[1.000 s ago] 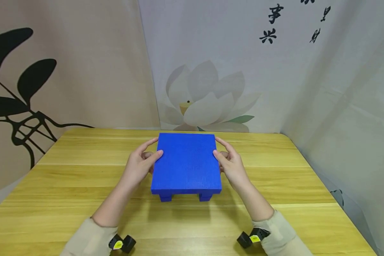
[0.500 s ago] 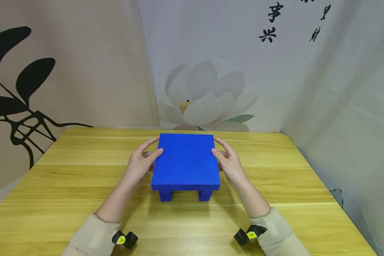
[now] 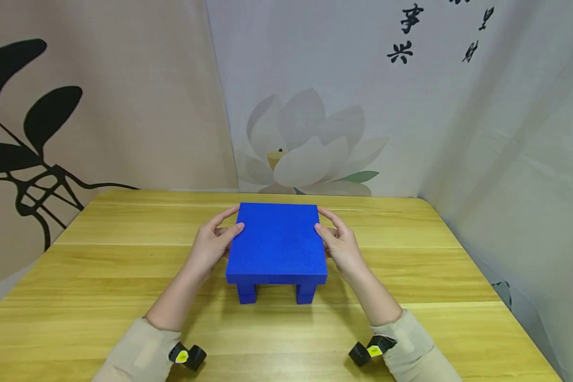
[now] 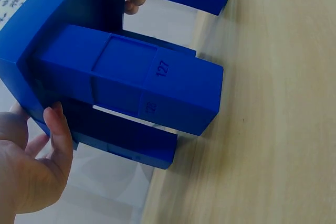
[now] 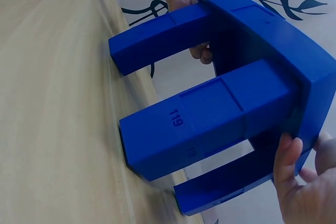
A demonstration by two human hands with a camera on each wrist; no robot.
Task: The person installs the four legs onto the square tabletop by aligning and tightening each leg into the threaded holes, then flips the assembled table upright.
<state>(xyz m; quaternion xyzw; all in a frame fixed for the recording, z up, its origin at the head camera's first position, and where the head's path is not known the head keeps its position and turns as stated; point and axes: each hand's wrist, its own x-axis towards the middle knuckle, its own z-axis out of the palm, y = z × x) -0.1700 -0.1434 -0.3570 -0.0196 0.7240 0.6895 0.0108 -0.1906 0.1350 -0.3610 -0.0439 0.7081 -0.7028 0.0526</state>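
A small blue stool (image 3: 278, 241) stands legs down over the middle of the table. Its square top faces up, and its thick legs carry moulded numbers, with 127 on one leg (image 4: 178, 87) in the left wrist view and 119 on another leg (image 5: 178, 129) in the right wrist view. My left hand (image 3: 211, 241) grips the left edge of the top, thumb above and other fingers around the side and underneath. Mirroring it, my right hand (image 3: 342, 245) grips the right edge the same way. Whether every leg touches the table cannot be told.
The wooden table (image 3: 124, 254) reaches back to a hanging cloth (image 3: 315, 63) printed with a lotus and characters. More cloth (image 3: 520, 132) hangs on the right. A black wrist camera (image 3: 187, 356) sits on the left sleeve, another wrist camera (image 3: 371, 351) on the right.
The stool's top has tipped from a steeper slant toward level, its front edge rising a little and its back edge dropping, so more of the front legs shows. Both hands keep their grip.
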